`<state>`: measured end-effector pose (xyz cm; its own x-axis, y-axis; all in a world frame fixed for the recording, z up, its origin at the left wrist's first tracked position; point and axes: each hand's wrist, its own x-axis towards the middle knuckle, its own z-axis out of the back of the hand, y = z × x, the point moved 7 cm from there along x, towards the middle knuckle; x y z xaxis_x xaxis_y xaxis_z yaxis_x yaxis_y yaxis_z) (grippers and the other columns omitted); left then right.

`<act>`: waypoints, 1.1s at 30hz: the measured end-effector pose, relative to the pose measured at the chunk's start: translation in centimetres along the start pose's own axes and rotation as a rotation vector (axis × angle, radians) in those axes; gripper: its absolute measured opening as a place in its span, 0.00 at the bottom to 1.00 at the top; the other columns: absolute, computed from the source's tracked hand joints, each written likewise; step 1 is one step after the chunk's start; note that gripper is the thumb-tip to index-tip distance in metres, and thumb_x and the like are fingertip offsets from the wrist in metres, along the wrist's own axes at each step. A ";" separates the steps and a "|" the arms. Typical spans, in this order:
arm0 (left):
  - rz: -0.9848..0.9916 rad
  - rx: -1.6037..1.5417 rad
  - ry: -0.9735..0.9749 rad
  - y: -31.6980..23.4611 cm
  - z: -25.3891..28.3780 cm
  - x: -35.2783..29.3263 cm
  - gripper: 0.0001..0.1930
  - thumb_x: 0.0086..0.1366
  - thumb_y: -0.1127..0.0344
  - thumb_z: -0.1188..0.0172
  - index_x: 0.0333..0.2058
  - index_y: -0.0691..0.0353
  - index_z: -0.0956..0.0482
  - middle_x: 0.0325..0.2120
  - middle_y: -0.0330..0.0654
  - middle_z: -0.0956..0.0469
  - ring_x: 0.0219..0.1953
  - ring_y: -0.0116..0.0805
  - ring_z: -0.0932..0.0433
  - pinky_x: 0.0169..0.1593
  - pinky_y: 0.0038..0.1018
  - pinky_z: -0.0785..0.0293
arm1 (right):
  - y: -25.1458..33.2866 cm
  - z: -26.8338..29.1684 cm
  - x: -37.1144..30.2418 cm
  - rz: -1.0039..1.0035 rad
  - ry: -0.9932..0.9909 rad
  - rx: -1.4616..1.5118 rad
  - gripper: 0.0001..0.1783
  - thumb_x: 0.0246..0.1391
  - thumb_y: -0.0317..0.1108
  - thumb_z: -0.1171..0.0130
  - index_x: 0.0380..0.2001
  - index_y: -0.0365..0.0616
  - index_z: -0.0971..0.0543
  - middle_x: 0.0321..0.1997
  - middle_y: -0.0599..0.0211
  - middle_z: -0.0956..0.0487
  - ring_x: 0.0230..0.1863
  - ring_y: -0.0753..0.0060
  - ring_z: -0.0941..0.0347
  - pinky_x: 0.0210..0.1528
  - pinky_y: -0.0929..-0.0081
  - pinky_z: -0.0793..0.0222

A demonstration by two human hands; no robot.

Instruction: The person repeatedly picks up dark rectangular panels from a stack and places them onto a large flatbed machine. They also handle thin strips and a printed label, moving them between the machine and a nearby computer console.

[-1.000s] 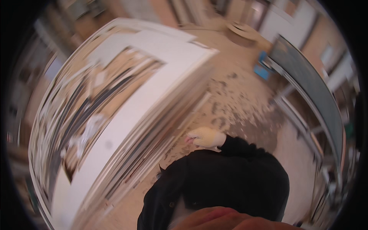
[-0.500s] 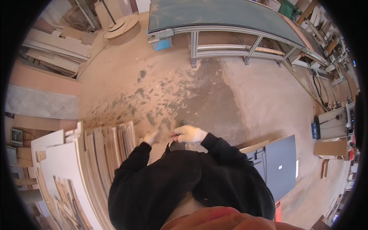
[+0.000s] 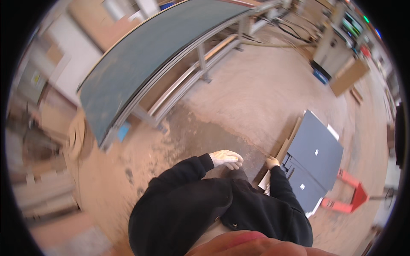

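My left hand point(image 3: 226, 158), in a whitish work glove, hangs in front of my body, its fingers loosely stretched and nothing in them. To the right, my gloved right hand point(image 3: 272, 162) is at the near-left edge of a low stack topped with dark grey panels point(image 3: 317, 138). It looks close to a brown board point(image 3: 287, 147) along that edge; whether it touches is unclear, and its fingers are mostly hidden. Narrow dark strips point(image 3: 287, 167) lie on the stack beside my right sleeve. Each large panel bears a small white label.
A red pallet jack point(image 3: 360, 197) stands at the right of the stack. Beyond runs a long conveyor table point(image 3: 141, 55) with a green-grey belt and metal frame. A machine cabinet point(image 3: 335, 51) and a cardboard piece point(image 3: 349, 77) are at far right. Sawdust covers the floor point(image 3: 128, 166).
My body and view have turned right, bringing the grey panels and pallet jack further in. My right hand has moved to the stack's edge; the board pile at left is out of view.
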<state>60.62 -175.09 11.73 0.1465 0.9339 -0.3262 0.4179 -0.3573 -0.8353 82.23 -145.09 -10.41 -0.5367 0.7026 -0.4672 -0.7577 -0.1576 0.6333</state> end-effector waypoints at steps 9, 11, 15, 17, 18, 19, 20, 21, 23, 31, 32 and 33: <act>0.488 1.053 -0.690 -0.1 31.6 6.6 0.18 0.70 0.56 0.45 0.47 0.63 0.16 0.47 0.55 0.17 0.51 0.55 0.19 0.57 0.44 0.25 | -18.8 1.8 4.9 -0.317 0.499 -0.679 0.19 0.55 0.49 0.37 0.41 0.49 0.10 0.48 0.60 0.13 0.52 0.56 0.16 0.51 0.58 0.21; 0.663 0.909 -0.758 -0.1 35.0 5.7 0.17 0.69 0.57 0.44 0.46 0.62 0.16 0.47 0.54 0.16 0.50 0.55 0.19 0.56 0.44 0.24 | -12.3 2.6 10.5 -0.177 0.360 -0.485 0.19 0.53 0.49 0.37 0.40 0.48 0.11 0.46 0.59 0.12 0.51 0.54 0.16 0.52 0.57 0.21; 0.821 0.684 -0.799 -1.9 39.4 10.1 0.16 0.67 0.57 0.43 0.45 0.62 0.15 0.45 0.53 0.16 0.49 0.55 0.18 0.54 0.45 0.23 | 2.3 9.1 24.4 -0.268 0.319 -0.187 0.15 0.48 0.42 0.36 0.37 0.51 0.09 0.35 0.55 0.12 0.40 0.53 0.15 0.47 0.60 0.20; 0.854 0.627 -0.772 -3.2 41.2 14.9 0.16 0.66 0.57 0.42 0.44 0.61 0.15 0.44 0.53 0.15 0.48 0.55 0.18 0.54 0.45 0.23 | 11.9 13.5 31.2 0.031 0.221 -0.138 0.16 0.58 0.41 0.43 0.41 0.46 0.12 0.24 0.60 0.14 0.30 0.62 0.14 0.39 0.64 0.19; 0.861 0.618 -0.748 -3.8 42.2 17.7 0.16 0.66 0.58 0.42 0.43 0.61 0.14 0.44 0.53 0.15 0.48 0.55 0.17 0.53 0.45 0.23 | 15.1 15.5 34.2 0.070 0.257 -0.122 0.18 0.59 0.42 0.45 0.42 0.47 0.12 0.23 0.61 0.14 0.29 0.62 0.15 0.38 0.64 0.19; 0.868 0.615 -0.717 -4.3 43.2 20.7 0.16 0.65 0.58 0.42 0.43 0.61 0.14 0.44 0.53 0.15 0.47 0.55 0.17 0.53 0.45 0.23 | 17.6 17.4 36.8 0.044 0.219 -0.084 0.18 0.59 0.42 0.46 0.42 0.46 0.12 0.23 0.61 0.15 0.28 0.62 0.15 0.38 0.64 0.20; 0.868 0.631 -0.678 -5.2 44.5 24.1 0.15 0.65 0.58 0.41 0.43 0.61 0.14 0.43 0.53 0.15 0.47 0.55 0.17 0.52 0.46 0.22 | 19.5 19.3 39.5 0.048 0.192 -0.031 0.18 0.59 0.41 0.46 0.42 0.45 0.12 0.25 0.58 0.15 0.27 0.61 0.16 0.37 0.64 0.20; 0.870 0.654 -0.631 -6.0 45.9 27.7 0.15 0.64 0.58 0.41 0.42 0.60 0.14 0.43 0.52 0.15 0.46 0.55 0.17 0.52 0.46 0.22 | 20.9 20.8 42.3 0.026 0.165 0.018 0.18 0.57 0.41 0.44 0.42 0.45 0.12 0.27 0.55 0.15 0.27 0.61 0.16 0.37 0.63 0.20; 0.856 0.760 -0.531 -8.6 49.4 35.8 0.15 0.63 0.58 0.40 0.42 0.60 0.13 0.42 0.52 0.15 0.45 0.55 0.17 0.51 0.46 0.22 | 21.5 23.8 47.1 -0.069 0.124 0.013 0.17 0.55 0.40 0.42 0.42 0.46 0.12 0.33 0.53 0.14 0.34 0.59 0.15 0.42 0.62 0.21; -0.161 1.697 -0.569 -49.0 58.6 72.6 0.17 0.70 0.54 0.41 0.40 0.63 0.14 0.38 0.53 0.15 0.41 0.55 0.17 0.50 0.46 0.21 | 19.8 57.9 52.8 -0.237 -0.830 0.384 0.09 0.60 0.32 0.39 0.37 0.42 0.12 0.36 0.64 0.13 0.41 0.71 0.18 0.48 0.72 0.24; -0.218 1.330 -0.684 -57.5 58.4 76.5 0.19 0.71 0.54 0.38 0.42 0.68 0.15 0.41 0.54 0.15 0.43 0.52 0.16 0.53 0.43 0.22 | 21.8 63.9 50.8 -0.120 -0.931 0.455 0.12 0.61 0.37 0.39 0.42 0.44 0.13 0.39 0.59 0.12 0.43 0.67 0.17 0.49 0.70 0.24; -0.392 1.020 -0.749 -65.6 56.0 79.5 0.14 0.69 0.62 0.35 0.43 0.70 0.15 0.43 0.53 0.14 0.46 0.45 0.16 0.54 0.39 0.22 | 24.9 69.5 47.6 0.181 -1.065 0.595 0.12 0.65 0.33 0.42 0.43 0.42 0.12 0.40 0.66 0.12 0.44 0.72 0.18 0.50 0.73 0.24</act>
<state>-5.39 -78.21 15.82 -0.4932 0.8613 0.1223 -0.5864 -0.2254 -0.7780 63.63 -67.34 26.04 0.1651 0.9623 0.2159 -0.2671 -0.1671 0.9491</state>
